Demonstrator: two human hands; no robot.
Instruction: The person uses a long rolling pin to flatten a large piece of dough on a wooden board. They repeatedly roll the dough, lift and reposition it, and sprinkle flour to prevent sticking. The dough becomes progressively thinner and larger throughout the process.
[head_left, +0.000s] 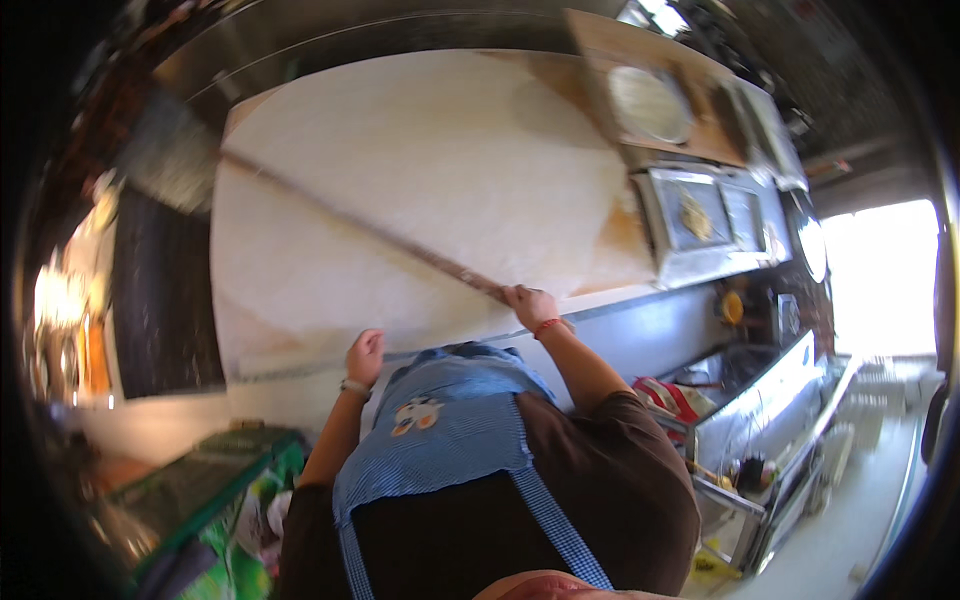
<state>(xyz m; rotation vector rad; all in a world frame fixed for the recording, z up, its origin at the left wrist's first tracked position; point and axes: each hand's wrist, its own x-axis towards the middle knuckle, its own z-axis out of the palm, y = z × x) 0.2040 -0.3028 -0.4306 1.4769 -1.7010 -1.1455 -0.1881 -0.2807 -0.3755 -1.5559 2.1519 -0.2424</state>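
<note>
A large, thin pale sheet of dough (465, 157) is spread over a wooden board (626, 232), whose tan surface shows at the corners. Across it lies a long wooden rolling pin (375, 229), slanting from the far left edge to the near right. My right hand (532, 306), with a red cord at the wrist, grips the pin's near end. By the near edge of the worktop, my left hand (365, 358) is loosely curled, apart from the pin, with nothing visible in it. Motion blurs its fingers.
Metal trays (664, 259) stand right of the dough, one holding a small yellowish lump (696, 216). Beyond them, a round pale disc (649, 105) rests on a wooden board (600, 45). A dark panel (161, 292) is at left. An open metal drawer (750, 420) juts out at lower right.
</note>
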